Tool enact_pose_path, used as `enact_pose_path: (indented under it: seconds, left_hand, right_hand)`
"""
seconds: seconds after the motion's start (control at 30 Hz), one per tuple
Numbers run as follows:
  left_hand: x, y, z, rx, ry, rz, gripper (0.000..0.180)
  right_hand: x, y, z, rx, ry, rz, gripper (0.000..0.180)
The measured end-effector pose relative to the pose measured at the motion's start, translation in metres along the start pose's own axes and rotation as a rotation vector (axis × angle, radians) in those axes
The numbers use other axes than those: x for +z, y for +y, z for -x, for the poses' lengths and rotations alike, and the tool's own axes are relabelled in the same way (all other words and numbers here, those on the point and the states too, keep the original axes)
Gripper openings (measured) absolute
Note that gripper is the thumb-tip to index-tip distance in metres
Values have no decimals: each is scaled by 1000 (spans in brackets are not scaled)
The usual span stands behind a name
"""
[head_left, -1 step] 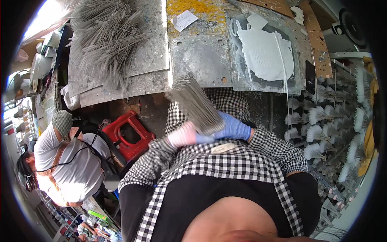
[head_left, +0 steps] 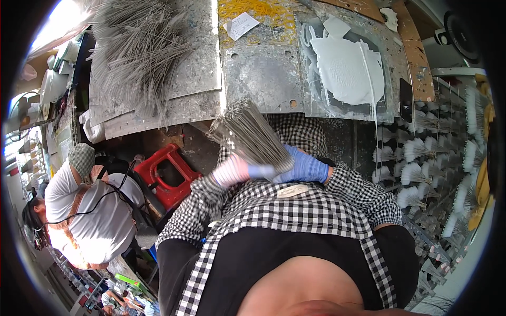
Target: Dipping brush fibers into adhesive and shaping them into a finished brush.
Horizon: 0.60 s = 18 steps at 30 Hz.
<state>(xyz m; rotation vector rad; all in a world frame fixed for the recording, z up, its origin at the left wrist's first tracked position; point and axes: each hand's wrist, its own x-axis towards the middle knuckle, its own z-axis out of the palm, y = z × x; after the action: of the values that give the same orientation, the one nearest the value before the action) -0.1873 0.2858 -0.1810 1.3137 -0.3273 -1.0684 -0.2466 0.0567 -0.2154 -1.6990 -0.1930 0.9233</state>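
In front of my lap, a thick bundle of thin grey wire-like strands leans up and to the left, its loose far end close to the table's front edge. My right hand, in a blue glove, is closed round the lower right side of the bundle. Against its lower left end lies my left hand, in a pink-and-white glove with blue fingers. Those fingers are smeared by motion, so their grip is unclear. A large loose heap of similar grey strands lies on the table's left part.
The stained table bears yellow rubber bands, a paper slip, a board with white paste and a dark phone. A red stool and a seated person are at left; white-tipped brushes hang at right.
The bundle's far end has swung slightly left and spread, showing more strand tips. My left hand has shifted a little left and up; my right hand has hardly moved.
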Motion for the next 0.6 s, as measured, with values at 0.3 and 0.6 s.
enact_pose_path:
  seconds: [0.3, 0.6]
  left_hand:
    - [28, 60, -26, 405, 278, 436, 70]
    - [7, 175, -59, 1245, 772, -707, 65]
  right_hand:
    - [-1, -21, 13, -54, 108, 54, 87]
    - [-73, -97, -69, -659, 949, 500, 80]
